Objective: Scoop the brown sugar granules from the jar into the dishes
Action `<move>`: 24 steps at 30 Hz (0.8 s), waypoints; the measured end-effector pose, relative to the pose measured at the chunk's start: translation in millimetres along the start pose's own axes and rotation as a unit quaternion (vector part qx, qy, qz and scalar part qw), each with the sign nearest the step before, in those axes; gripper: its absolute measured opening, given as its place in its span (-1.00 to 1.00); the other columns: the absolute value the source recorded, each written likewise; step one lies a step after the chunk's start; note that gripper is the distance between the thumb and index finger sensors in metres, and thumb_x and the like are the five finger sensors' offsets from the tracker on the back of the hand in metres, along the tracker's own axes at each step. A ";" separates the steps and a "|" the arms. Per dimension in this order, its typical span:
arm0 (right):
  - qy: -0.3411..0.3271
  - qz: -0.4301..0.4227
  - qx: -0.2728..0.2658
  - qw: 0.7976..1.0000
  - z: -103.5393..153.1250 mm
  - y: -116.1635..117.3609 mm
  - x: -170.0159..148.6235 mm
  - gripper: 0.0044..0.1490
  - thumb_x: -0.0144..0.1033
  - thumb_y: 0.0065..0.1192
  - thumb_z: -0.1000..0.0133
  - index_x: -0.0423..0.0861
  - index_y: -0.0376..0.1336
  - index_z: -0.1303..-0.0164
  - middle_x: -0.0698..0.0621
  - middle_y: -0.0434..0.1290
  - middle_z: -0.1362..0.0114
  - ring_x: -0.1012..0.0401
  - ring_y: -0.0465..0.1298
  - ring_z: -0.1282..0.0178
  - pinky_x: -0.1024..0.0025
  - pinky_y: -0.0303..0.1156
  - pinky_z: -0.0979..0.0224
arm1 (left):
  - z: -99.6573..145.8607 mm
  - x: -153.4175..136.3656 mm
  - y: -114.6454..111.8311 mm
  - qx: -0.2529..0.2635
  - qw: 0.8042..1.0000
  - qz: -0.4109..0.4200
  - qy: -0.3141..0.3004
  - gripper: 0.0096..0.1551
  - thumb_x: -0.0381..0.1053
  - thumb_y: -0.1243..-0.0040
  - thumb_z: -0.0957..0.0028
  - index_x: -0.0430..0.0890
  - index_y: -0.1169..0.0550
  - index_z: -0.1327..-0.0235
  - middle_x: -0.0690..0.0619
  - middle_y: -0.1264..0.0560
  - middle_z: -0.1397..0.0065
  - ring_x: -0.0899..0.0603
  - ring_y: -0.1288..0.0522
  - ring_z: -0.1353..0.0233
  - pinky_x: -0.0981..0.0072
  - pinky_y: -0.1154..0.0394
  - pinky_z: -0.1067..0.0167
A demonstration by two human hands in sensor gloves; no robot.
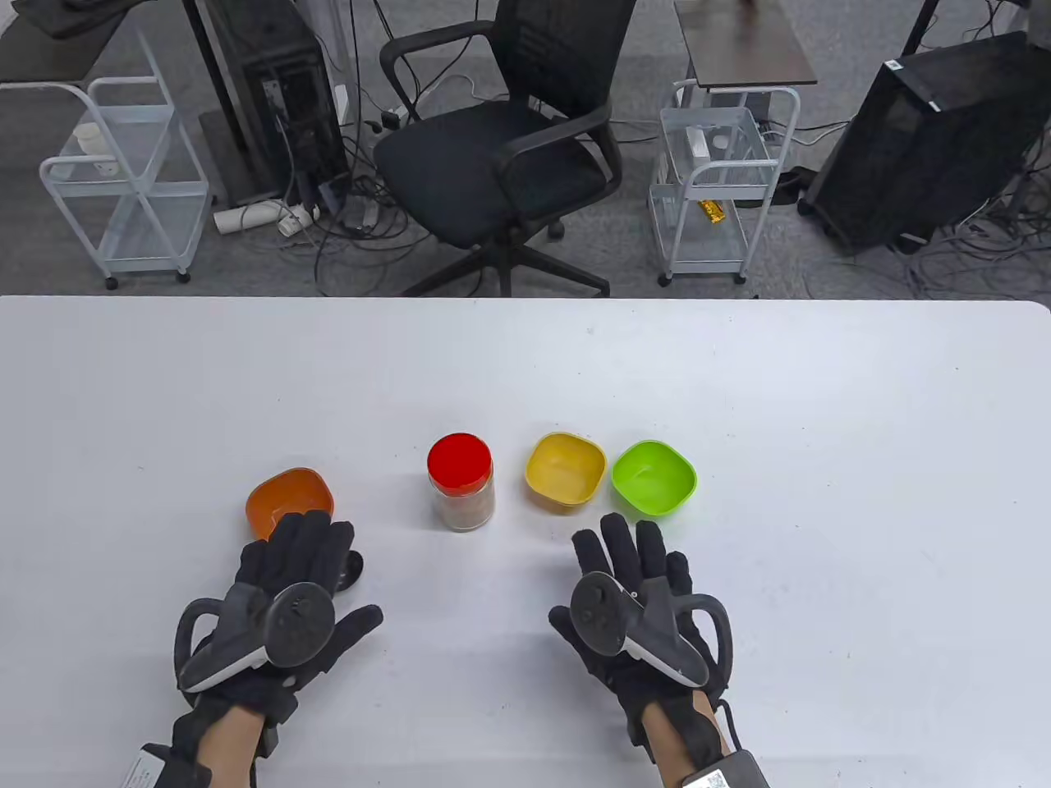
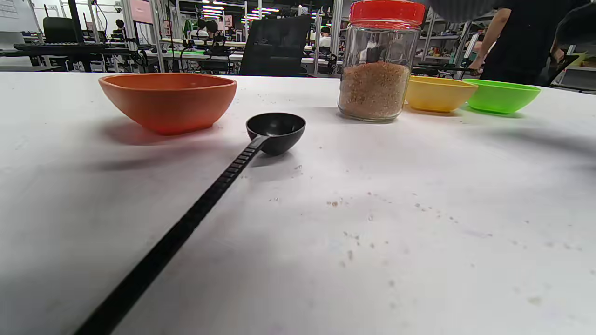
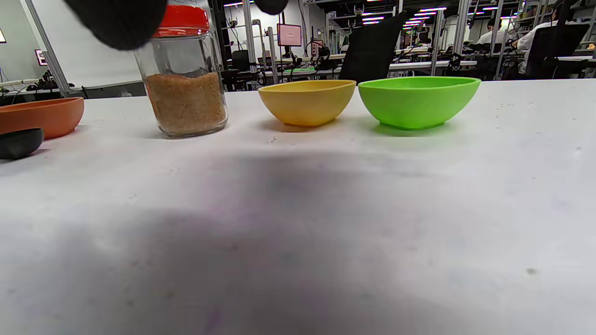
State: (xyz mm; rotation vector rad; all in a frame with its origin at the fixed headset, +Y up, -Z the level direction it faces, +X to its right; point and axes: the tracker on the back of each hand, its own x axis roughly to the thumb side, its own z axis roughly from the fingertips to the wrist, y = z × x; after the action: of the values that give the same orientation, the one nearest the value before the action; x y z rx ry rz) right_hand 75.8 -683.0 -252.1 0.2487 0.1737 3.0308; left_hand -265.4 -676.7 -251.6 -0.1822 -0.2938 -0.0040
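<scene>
A glass jar (image 1: 461, 484) with a red lid, shut and about half full of brown sugar, stands mid-table; it also shows in the left wrist view (image 2: 378, 74) and the right wrist view (image 3: 186, 88). An orange dish (image 1: 287, 497) sits to its left, and a yellow dish (image 1: 565, 468) and a green dish (image 1: 654, 478) to its right. A black scoop (image 2: 274, 132) lies on the table by the orange dish, its handle running under my left hand (image 1: 308, 546). My left hand lies flat with fingers spread. My right hand (image 1: 628, 558) lies flat and empty in front of the yellow and green dishes.
A few spilled granules (image 2: 354, 237) dot the white table (image 1: 821, 410) near my left hand. An office chair (image 1: 509, 139), wire carts and computer towers stand beyond the far table edge.
</scene>
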 end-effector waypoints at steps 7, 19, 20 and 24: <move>-0.011 0.007 -0.004 1.000 -0.1 1.9 3.8 0.12 0.31 0.00 -0.13 -0.04 -0.23 -0.73 -0.17 -0.32 -0.84 -0.34 -0.26 -0.72 -0.44 -0.12 -0.61 | -1.2 2.4 1.0 0.003 1.000 -0.004 0.002 0.19 0.53 0.14 -0.23 -0.10 0.24 -0.81 -0.21 0.30 -0.86 -0.40 0.27 -0.84 -0.47 0.14 -0.59; -0.060 0.022 -0.035 0.997 -36.5 -45.3 48.5 0.15 0.32 -0.01 -0.13 -0.04 -0.31 -0.73 -0.22 -0.37 -0.83 -0.42 -0.25 -0.70 -0.46 -0.11 -0.62 | -7.6 0.8 -2.1 -0.010 1.000 0.005 0.012 0.20 0.53 0.14 -0.23 -0.11 0.25 -0.80 -0.21 0.31 -0.86 -0.40 0.28 -0.83 -0.47 0.15 -0.59; -0.064 0.028 -0.036 0.997 -42.5 -50.1 53.6 0.16 0.32 -0.02 -0.12 -0.04 -0.31 -0.73 -0.22 -0.37 -0.83 -0.42 -0.24 -0.70 -0.46 -0.11 -0.62 | -8.0 1.2 -2.2 -0.010 1.000 0.005 0.011 0.20 0.53 0.14 -0.23 -0.11 0.25 -0.80 -0.21 0.31 -0.86 -0.40 0.28 -0.83 -0.47 0.15 -0.59; -0.079 0.037 -0.039 0.995 -70.3 -63.9 74.7 0.16 0.33 -0.02 -0.12 -0.05 -0.31 -0.73 -0.23 -0.36 -0.83 -0.43 -0.23 -0.70 -0.46 -0.10 -0.61 | -8.4 3.5 -3.1 -0.012 1.000 0.004 0.010 0.20 0.53 0.14 -0.23 -0.11 0.25 -0.80 -0.22 0.31 -0.86 -0.40 0.28 -0.83 -0.47 0.14 -0.59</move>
State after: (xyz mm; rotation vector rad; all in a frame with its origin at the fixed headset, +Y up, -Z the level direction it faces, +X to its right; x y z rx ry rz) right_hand -3.9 -619.4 -317.1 0.4975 0.0332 3.0644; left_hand -259.8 -681.1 -258.0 -0.2074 -0.2732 -0.0010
